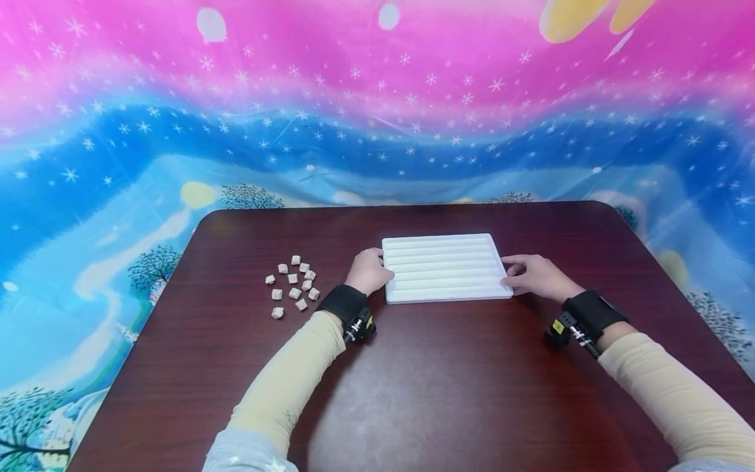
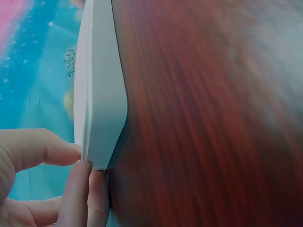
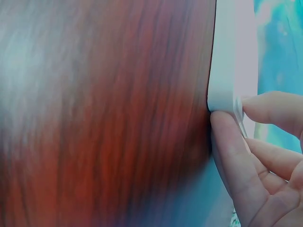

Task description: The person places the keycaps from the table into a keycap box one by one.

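A white rectangular tray [image 1: 442, 269] with long parallel ridges lies in the middle of the table in the head view. At its left edge, my left hand [image 1: 368, 272] pinches the rim. The left wrist view has the thumb [image 2: 57, 150] on the upper rim and the other fingers against the side wall below. My right hand [image 1: 535, 275] grips the opposite edge near the front corner. In the right wrist view the thumb [image 3: 272, 111] touches the top of the rim, and a finger presses the side wall. The tray's underside is hidden.
Several small pale cubes [image 1: 293, 278] lie scattered left of my left hand, their markings too small to read. The dark reddish wooden table [image 1: 448, 393] has rounded far corners. A colourful printed cloth [image 1: 377, 131] hangs behind it.
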Demonstrator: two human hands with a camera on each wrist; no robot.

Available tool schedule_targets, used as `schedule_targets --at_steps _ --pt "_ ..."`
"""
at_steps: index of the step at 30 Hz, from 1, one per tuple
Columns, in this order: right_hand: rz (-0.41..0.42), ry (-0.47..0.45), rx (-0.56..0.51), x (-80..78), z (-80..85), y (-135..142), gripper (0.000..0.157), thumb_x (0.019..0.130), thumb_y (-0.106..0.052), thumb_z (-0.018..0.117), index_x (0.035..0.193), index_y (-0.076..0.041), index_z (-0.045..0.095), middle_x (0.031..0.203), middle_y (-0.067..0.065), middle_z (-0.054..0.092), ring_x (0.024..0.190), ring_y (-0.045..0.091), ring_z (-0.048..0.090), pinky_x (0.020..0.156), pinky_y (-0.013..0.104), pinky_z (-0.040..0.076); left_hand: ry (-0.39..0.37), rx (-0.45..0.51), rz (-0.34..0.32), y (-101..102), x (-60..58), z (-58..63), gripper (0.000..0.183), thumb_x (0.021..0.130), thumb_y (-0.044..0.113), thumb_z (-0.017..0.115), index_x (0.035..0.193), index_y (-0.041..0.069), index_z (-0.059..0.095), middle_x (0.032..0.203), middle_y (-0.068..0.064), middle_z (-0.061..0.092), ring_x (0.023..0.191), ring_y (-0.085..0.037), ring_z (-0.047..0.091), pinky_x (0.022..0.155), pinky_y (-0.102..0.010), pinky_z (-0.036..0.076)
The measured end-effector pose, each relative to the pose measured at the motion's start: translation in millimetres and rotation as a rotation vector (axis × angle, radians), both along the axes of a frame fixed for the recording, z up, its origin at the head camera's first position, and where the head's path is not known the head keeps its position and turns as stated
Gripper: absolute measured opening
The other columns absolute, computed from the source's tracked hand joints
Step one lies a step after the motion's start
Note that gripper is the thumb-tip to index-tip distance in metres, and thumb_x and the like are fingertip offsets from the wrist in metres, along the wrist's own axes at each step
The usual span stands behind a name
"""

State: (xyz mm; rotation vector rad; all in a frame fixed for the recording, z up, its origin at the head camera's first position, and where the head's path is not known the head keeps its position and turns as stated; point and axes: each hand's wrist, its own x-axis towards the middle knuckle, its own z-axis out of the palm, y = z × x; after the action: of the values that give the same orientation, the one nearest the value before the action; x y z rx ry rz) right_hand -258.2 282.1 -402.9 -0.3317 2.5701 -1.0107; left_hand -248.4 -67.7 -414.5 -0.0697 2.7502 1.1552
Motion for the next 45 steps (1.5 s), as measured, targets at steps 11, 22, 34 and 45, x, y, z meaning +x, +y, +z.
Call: schedule_targets --at_steps 11,22,34,45 --pt "0.017 -0.027 -0.043 2.9 -7.2 -16 0.063 0.098 -0.009 0.067 0.149 0.016 0.038 0.102 0.02 0.062 0.089 0.024 0.07 0.077 0.036 0.06 0.021 -0.022 -0.015 -24 7.9 -5.9 0.059 0.089 0.007 0.073 0.143 -0.007 0.053 0.111 -0.016 0.068 0.092 -0.025 0.06 0.086 -0.036 0.05" --pt "0.029 -0.033 -0.087 15.5 -17.6 -39 0.066 0.095 -0.008 0.073 0.148 0.015 0.04 0.104 0.02 0.062 0.085 0.024 0.068 0.076 0.035 0.06 0.025 -0.022 -0.036 -51 32.2 -4.1 0.06 0.088 0.004 0.072 0.143 -0.009 0.052 0.109 -0.017 0.064 0.093 -0.028 0.057 0.085 -0.037 0.046" --pt "0.055 -0.085 -0.146 24.3 -18.9 -51 0.068 0.095 -0.008 0.073 0.149 0.014 0.039 0.107 0.02 0.06 0.086 0.023 0.068 0.075 0.034 0.06 0.047 -0.015 -0.053 -71 55.4 -4.9 0.061 0.085 0.001 0.07 0.142 -0.01 0.052 0.108 -0.015 0.062 0.092 -0.029 0.054 0.086 -0.039 0.044" --pt "0.05 -0.079 -0.133 37.7 -7.8 -46 0.072 0.093 -0.006 0.074 0.151 0.014 0.036 0.106 0.021 0.059 0.084 0.025 0.068 0.074 0.035 0.06 0.068 0.005 -0.068 -65 65.5 -5.4 0.063 0.085 0.0 0.073 0.144 -0.009 0.051 0.121 -0.019 0.062 0.097 -0.027 0.062 0.088 -0.039 0.05"
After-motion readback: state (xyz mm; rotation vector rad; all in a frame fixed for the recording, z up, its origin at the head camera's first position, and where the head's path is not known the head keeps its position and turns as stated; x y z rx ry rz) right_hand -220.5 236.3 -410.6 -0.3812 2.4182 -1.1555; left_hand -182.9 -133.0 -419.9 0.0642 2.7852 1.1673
